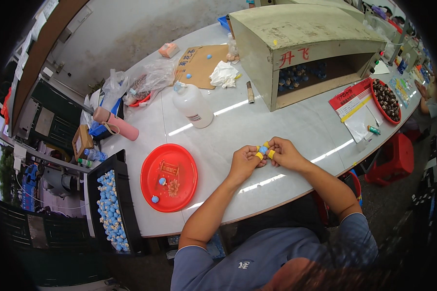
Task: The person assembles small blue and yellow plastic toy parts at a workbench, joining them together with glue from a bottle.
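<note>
Over the pale tabletop, my left hand and my right hand meet with their fingertips closed on one small blue piece. Yellow tape wraps several of my fingers, which partly cover the piece, so its exact shape cannot be made out. To the left lies a round red plate with two small blue-and-white figure pieces on it. Beyond that, a long black bin holds a heap of similar blue and cream pieces.
A white plastic bottle and a pink flask stand behind the plate. Farther back sits a pale metal box with blue pieces inside. On the right are a red bowl of brown pieces, papers and a red stool.
</note>
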{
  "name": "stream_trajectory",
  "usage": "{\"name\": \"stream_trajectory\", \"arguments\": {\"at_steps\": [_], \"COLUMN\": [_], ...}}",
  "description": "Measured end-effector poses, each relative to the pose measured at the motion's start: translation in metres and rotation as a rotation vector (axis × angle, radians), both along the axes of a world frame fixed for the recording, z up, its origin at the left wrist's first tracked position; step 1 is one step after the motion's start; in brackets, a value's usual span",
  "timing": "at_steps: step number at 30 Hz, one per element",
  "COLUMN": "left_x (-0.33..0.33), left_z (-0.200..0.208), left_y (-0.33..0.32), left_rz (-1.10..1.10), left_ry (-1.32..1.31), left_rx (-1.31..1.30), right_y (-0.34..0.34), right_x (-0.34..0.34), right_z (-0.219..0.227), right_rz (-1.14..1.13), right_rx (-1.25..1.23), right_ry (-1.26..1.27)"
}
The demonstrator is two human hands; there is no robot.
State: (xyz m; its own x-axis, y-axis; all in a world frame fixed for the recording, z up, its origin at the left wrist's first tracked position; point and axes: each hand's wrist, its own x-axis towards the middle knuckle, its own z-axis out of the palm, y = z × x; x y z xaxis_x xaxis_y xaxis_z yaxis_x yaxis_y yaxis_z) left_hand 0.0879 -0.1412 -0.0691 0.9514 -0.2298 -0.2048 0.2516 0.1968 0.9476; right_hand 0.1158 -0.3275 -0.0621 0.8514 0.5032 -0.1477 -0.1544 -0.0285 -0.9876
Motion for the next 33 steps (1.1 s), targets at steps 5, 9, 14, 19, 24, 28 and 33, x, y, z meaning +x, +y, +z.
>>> {"name": "stream_trajectory", "arguments": {"at_steps": [5,9,14,19,24,28,33], "left_x": [0.000,-0.001,-0.003,-0.003,-0.002,-0.002,-0.003], "left_z": [0.000,0.002,-0.005,-0.008,-0.005,-0.005,-0.006], "left_y": [-0.001,-0.001,-0.001,-0.003,-0.006,-0.003,-0.001], "left_rz": [0.004,-0.013,-0.001,0.007,0.077,0.056,0.037], "left_ry": [0.010,0.023,-0.007,-0.089,-0.054,-0.052,-0.057], "left_rx": [0.011,0.035,0.047,0.112,0.040,0.069,0.048], "right_y": [0.000,-0.002,-0.002,-0.004,-0.002,-0.001,-0.002], "right_x": [0.002,0.001,0.000,0.002,0.002,0.003,0.003], "right_z": [0.001,0.007,0.009,0.010,0.011,0.006,0.005], "right_rz": [0.003,0.000,-0.008,-0.022,-0.026,-0.012,-0.005], "right_rx": [-0.014,-0.013,-0.008,0.000,0.017,-0.008,-0.019], "right_ry": [0.025,0.064,0.084,0.078,0.067,0.064,0.079]}}
